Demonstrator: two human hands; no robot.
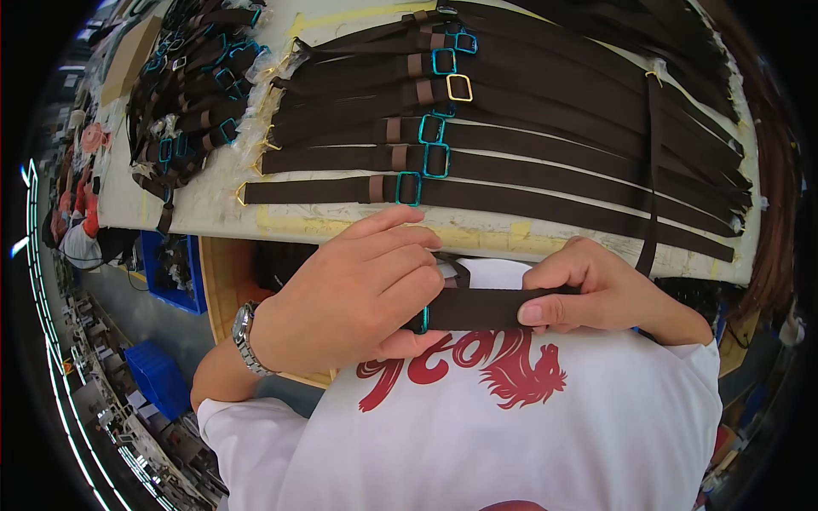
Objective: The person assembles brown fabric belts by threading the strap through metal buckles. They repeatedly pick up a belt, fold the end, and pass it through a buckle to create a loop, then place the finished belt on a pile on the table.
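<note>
"So, how do the fingers stand?"

"On the right hand [592, 285], thumb and bent forefinger are clamped on a dark brown strap [481, 308]. The left hand [341, 285] lies back-up over the strap's left part, thumb below, fingers above; I can't tell whether they grip, since the palm side is hidden."

"Anything at that end?"

"A sliver of teal buckle [424, 319] shows just beneath the left hand."

"And where is the strap?"

"Held level in front of the white shirt [511, 443], on the near side of the table [332, 219]."

"What lies farther out?"

"Other dark straps [545, 178] side by side on the table, several with teal buckles [400, 188], one with a gold-coloured buckle [450, 88]. A narrow strap [654, 170] crosses their right part. To their left is a tangled heap of straps [192, 111]; beyond, a blue crate [158, 379]."
</note>
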